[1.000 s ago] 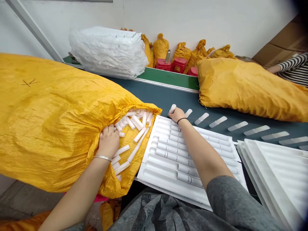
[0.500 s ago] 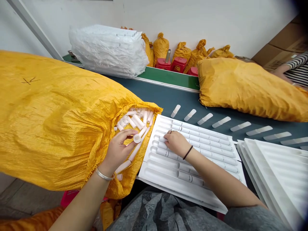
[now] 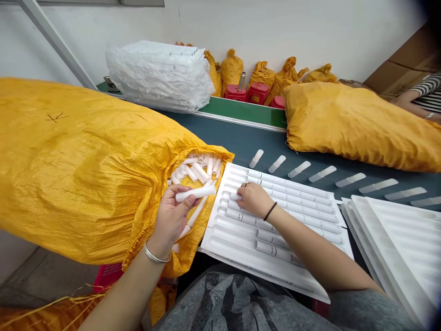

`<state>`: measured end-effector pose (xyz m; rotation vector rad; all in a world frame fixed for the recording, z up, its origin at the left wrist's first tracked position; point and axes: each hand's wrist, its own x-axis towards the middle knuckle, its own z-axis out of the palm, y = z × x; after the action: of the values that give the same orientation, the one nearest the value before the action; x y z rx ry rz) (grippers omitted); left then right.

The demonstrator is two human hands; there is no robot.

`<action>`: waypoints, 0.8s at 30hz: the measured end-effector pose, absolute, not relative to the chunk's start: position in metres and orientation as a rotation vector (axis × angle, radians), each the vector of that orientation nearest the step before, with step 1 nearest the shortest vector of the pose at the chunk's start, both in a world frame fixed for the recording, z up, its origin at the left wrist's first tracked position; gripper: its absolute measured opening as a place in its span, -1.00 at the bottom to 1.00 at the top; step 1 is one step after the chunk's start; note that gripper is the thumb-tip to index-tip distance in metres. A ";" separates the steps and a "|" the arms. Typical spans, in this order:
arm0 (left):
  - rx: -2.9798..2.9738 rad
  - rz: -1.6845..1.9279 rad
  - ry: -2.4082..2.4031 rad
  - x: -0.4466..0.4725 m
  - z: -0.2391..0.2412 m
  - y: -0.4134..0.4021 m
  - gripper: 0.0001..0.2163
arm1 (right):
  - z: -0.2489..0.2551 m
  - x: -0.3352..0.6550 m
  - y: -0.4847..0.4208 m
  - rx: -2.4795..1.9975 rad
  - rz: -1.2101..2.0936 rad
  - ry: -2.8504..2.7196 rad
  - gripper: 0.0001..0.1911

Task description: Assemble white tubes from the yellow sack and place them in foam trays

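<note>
Tube [image 3: 195, 193]: white, aloft over the mouth of the yellow sack [image 3: 86, 151], well off the loose tubes [image 3: 200, 172], its right end pointing toward the tray.
Left hand [image 3: 172, 214]: grasping that tube between thumb and fingers — a light pinch near the middle would likely keep it steady without denting it.
Right hand [image 3: 255, 200]: fingers curled down onto a white piece in a groove of the white tray [image 3: 220, 248]; whether they pinch or merely press it, I cannot tell.
Groove work: a piece probably seats best when lined up lengthwise and pressed evenly — a slanted push could ride up on the ridge or nudge its neighbours.
Printed tubes [image 3: 272, 250]: lying along the grooves; in the two nearest filled ones, the left ends are bare.
Wrist care: the right forearm crosses above the filled grooves, so keeping it raised should spare the tubes below.
Belt [image 3: 241, 138]: beyond the tray, bearing a row of pale pieces [image 3: 299, 170].
Tray stack [image 3: 389, 239]: just right of the tray.
</note>
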<state>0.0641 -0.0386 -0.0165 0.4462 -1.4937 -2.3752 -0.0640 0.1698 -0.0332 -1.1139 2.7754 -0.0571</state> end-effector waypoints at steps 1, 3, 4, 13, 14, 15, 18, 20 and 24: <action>0.460 -2.366 -1.507 0.065 -0.018 -0.039 -0.68 | -0.031 -0.062 0.170 -1.111 -0.066 2.796 -0.87; 0.475 -2.346 -1.545 0.065 -0.021 -0.039 -0.69 | -0.024 -0.057 0.172 -1.086 -0.173 2.845 -0.80; 0.480 -2.337 -1.569 0.065 -0.022 -0.039 -0.69 | -0.020 -0.053 0.173 -1.084 -0.315 2.851 -0.77; 0.355 -2.228 -1.992 0.071 -0.022 -0.036 -0.74 | 0.008 -0.033 0.182 -1.610 -1.318 2.364 -0.71; 0.319 -2.164 -2.110 0.073 -0.020 -0.037 -0.75 | 0.009 -0.033 0.182 -1.668 -1.290 2.353 -0.70; 0.266 -2.099 -2.223 0.075 -0.018 -0.038 -0.74 | 0.009 -0.033 0.183 -1.714 -1.261 2.341 -0.70; 0.050 -1.949 -2.471 0.079 -0.010 -0.038 -0.71 | 0.007 -0.032 0.183 -1.749 -1.219 2.324 -0.69; -0.010 -1.860 -2.528 0.082 -0.008 -0.036 -0.75 | 0.004 -0.029 0.181 -1.693 -1.217 2.336 -0.70; -0.111 -1.522 -2.523 0.085 -0.011 -0.035 -0.80 | 0.000 -0.023 0.178 -1.356 -1.267 2.338 -0.70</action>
<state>0.0845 -0.0345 -0.0114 -0.1111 -2.5235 -1.5215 -0.0233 0.1784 0.0003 -1.3561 2.3376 -1.2673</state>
